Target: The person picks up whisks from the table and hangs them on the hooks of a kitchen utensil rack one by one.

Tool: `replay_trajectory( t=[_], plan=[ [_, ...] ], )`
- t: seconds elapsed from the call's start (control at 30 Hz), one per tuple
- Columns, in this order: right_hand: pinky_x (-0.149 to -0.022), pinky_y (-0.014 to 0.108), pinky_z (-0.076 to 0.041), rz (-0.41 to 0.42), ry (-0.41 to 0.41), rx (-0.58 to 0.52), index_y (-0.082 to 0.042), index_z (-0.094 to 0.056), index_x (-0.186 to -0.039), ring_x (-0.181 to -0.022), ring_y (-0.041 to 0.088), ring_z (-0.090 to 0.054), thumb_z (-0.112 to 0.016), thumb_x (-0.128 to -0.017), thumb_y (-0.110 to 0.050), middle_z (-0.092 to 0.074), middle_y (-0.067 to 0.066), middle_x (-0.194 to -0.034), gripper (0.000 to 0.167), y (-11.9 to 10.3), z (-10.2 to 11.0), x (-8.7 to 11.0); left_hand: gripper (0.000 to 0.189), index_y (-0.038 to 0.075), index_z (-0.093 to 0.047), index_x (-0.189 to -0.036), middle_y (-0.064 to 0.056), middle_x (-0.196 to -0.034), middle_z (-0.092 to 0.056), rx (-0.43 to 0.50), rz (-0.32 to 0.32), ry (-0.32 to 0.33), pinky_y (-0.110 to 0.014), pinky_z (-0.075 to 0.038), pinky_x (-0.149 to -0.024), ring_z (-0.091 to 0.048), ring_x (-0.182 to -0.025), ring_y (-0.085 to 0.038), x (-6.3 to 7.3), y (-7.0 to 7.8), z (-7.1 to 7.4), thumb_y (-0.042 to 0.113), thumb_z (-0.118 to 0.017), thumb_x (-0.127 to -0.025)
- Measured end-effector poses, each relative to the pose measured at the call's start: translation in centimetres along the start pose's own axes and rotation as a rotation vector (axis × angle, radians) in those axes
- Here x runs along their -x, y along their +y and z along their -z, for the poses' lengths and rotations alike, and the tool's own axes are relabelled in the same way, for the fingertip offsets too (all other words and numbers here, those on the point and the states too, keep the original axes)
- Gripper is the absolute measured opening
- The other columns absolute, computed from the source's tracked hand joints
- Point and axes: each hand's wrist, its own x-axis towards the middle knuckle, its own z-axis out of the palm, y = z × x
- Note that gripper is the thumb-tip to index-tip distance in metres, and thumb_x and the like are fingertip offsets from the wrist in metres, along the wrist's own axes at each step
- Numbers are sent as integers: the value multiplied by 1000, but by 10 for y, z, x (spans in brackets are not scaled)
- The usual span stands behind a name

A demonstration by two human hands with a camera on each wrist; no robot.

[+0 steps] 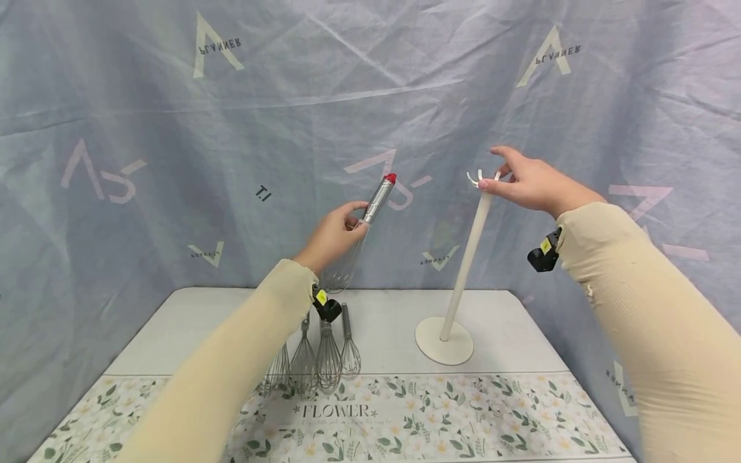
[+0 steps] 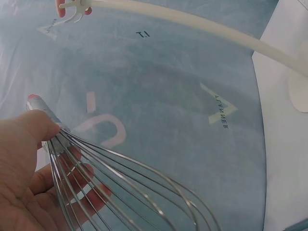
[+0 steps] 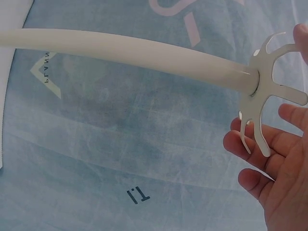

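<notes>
My left hand [image 1: 334,236] pinches a wire whisk [image 1: 379,198] where its silver handle meets the wires. The handle, with a red end, points up and to the right; the wire loops [image 2: 144,192] spread out below the fingers. On the right, a cream stand [image 1: 467,267] with a thin pole rises from a round base [image 1: 428,346]. Curved hooks [image 3: 263,96] fan out from its top. My right hand [image 1: 529,181] holds the stand at these hooks, thumb on one side and fingers around the other. No whisk hangs on the hooks.
Several more whisks [image 1: 327,363] lie side by side on the white table [image 1: 388,334], partly behind my left sleeve. A flower-print mat [image 1: 463,418] covers the table's front part. Grey-blue cloth [image 1: 289,128] with printed letters hangs behind and at both sides.
</notes>
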Motion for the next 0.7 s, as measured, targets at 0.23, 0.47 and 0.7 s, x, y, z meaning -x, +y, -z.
replay_trajectory(
  t=[0.23,0.47,0.7],
  plan=[
    [-97,67,-41,7,4,0,-10,-1,-163,-127,51,-49,-50,-100,-59,-44,33,-145,93,1,-1,-1,49,28,-50,-149,-3,-101,-67,-9,2,-20,-34,-47,-63,-61,-81,-21,-9,14,-7,23,-62,-102],
    [-96,66,-42,7,8,5,-10,-2,-163,-126,50,-50,-50,-100,-59,-46,33,-144,94,3,-2,-1,48,28,-50,-150,-3,-99,-68,-27,-39,-36,-34,-43,-59,-56,-72,-22,-17,25,-12,23,-60,-103],
    [-97,66,-42,2,13,4,-11,-2,-163,-126,50,-50,-50,-100,-60,-46,32,-144,94,3,-1,-1,47,26,-48,-151,-2,-98,-67,-79,-60,-38,-32,-42,-57,-52,-65,-18,-29,34,-17,20,-57,-105]
  ],
)
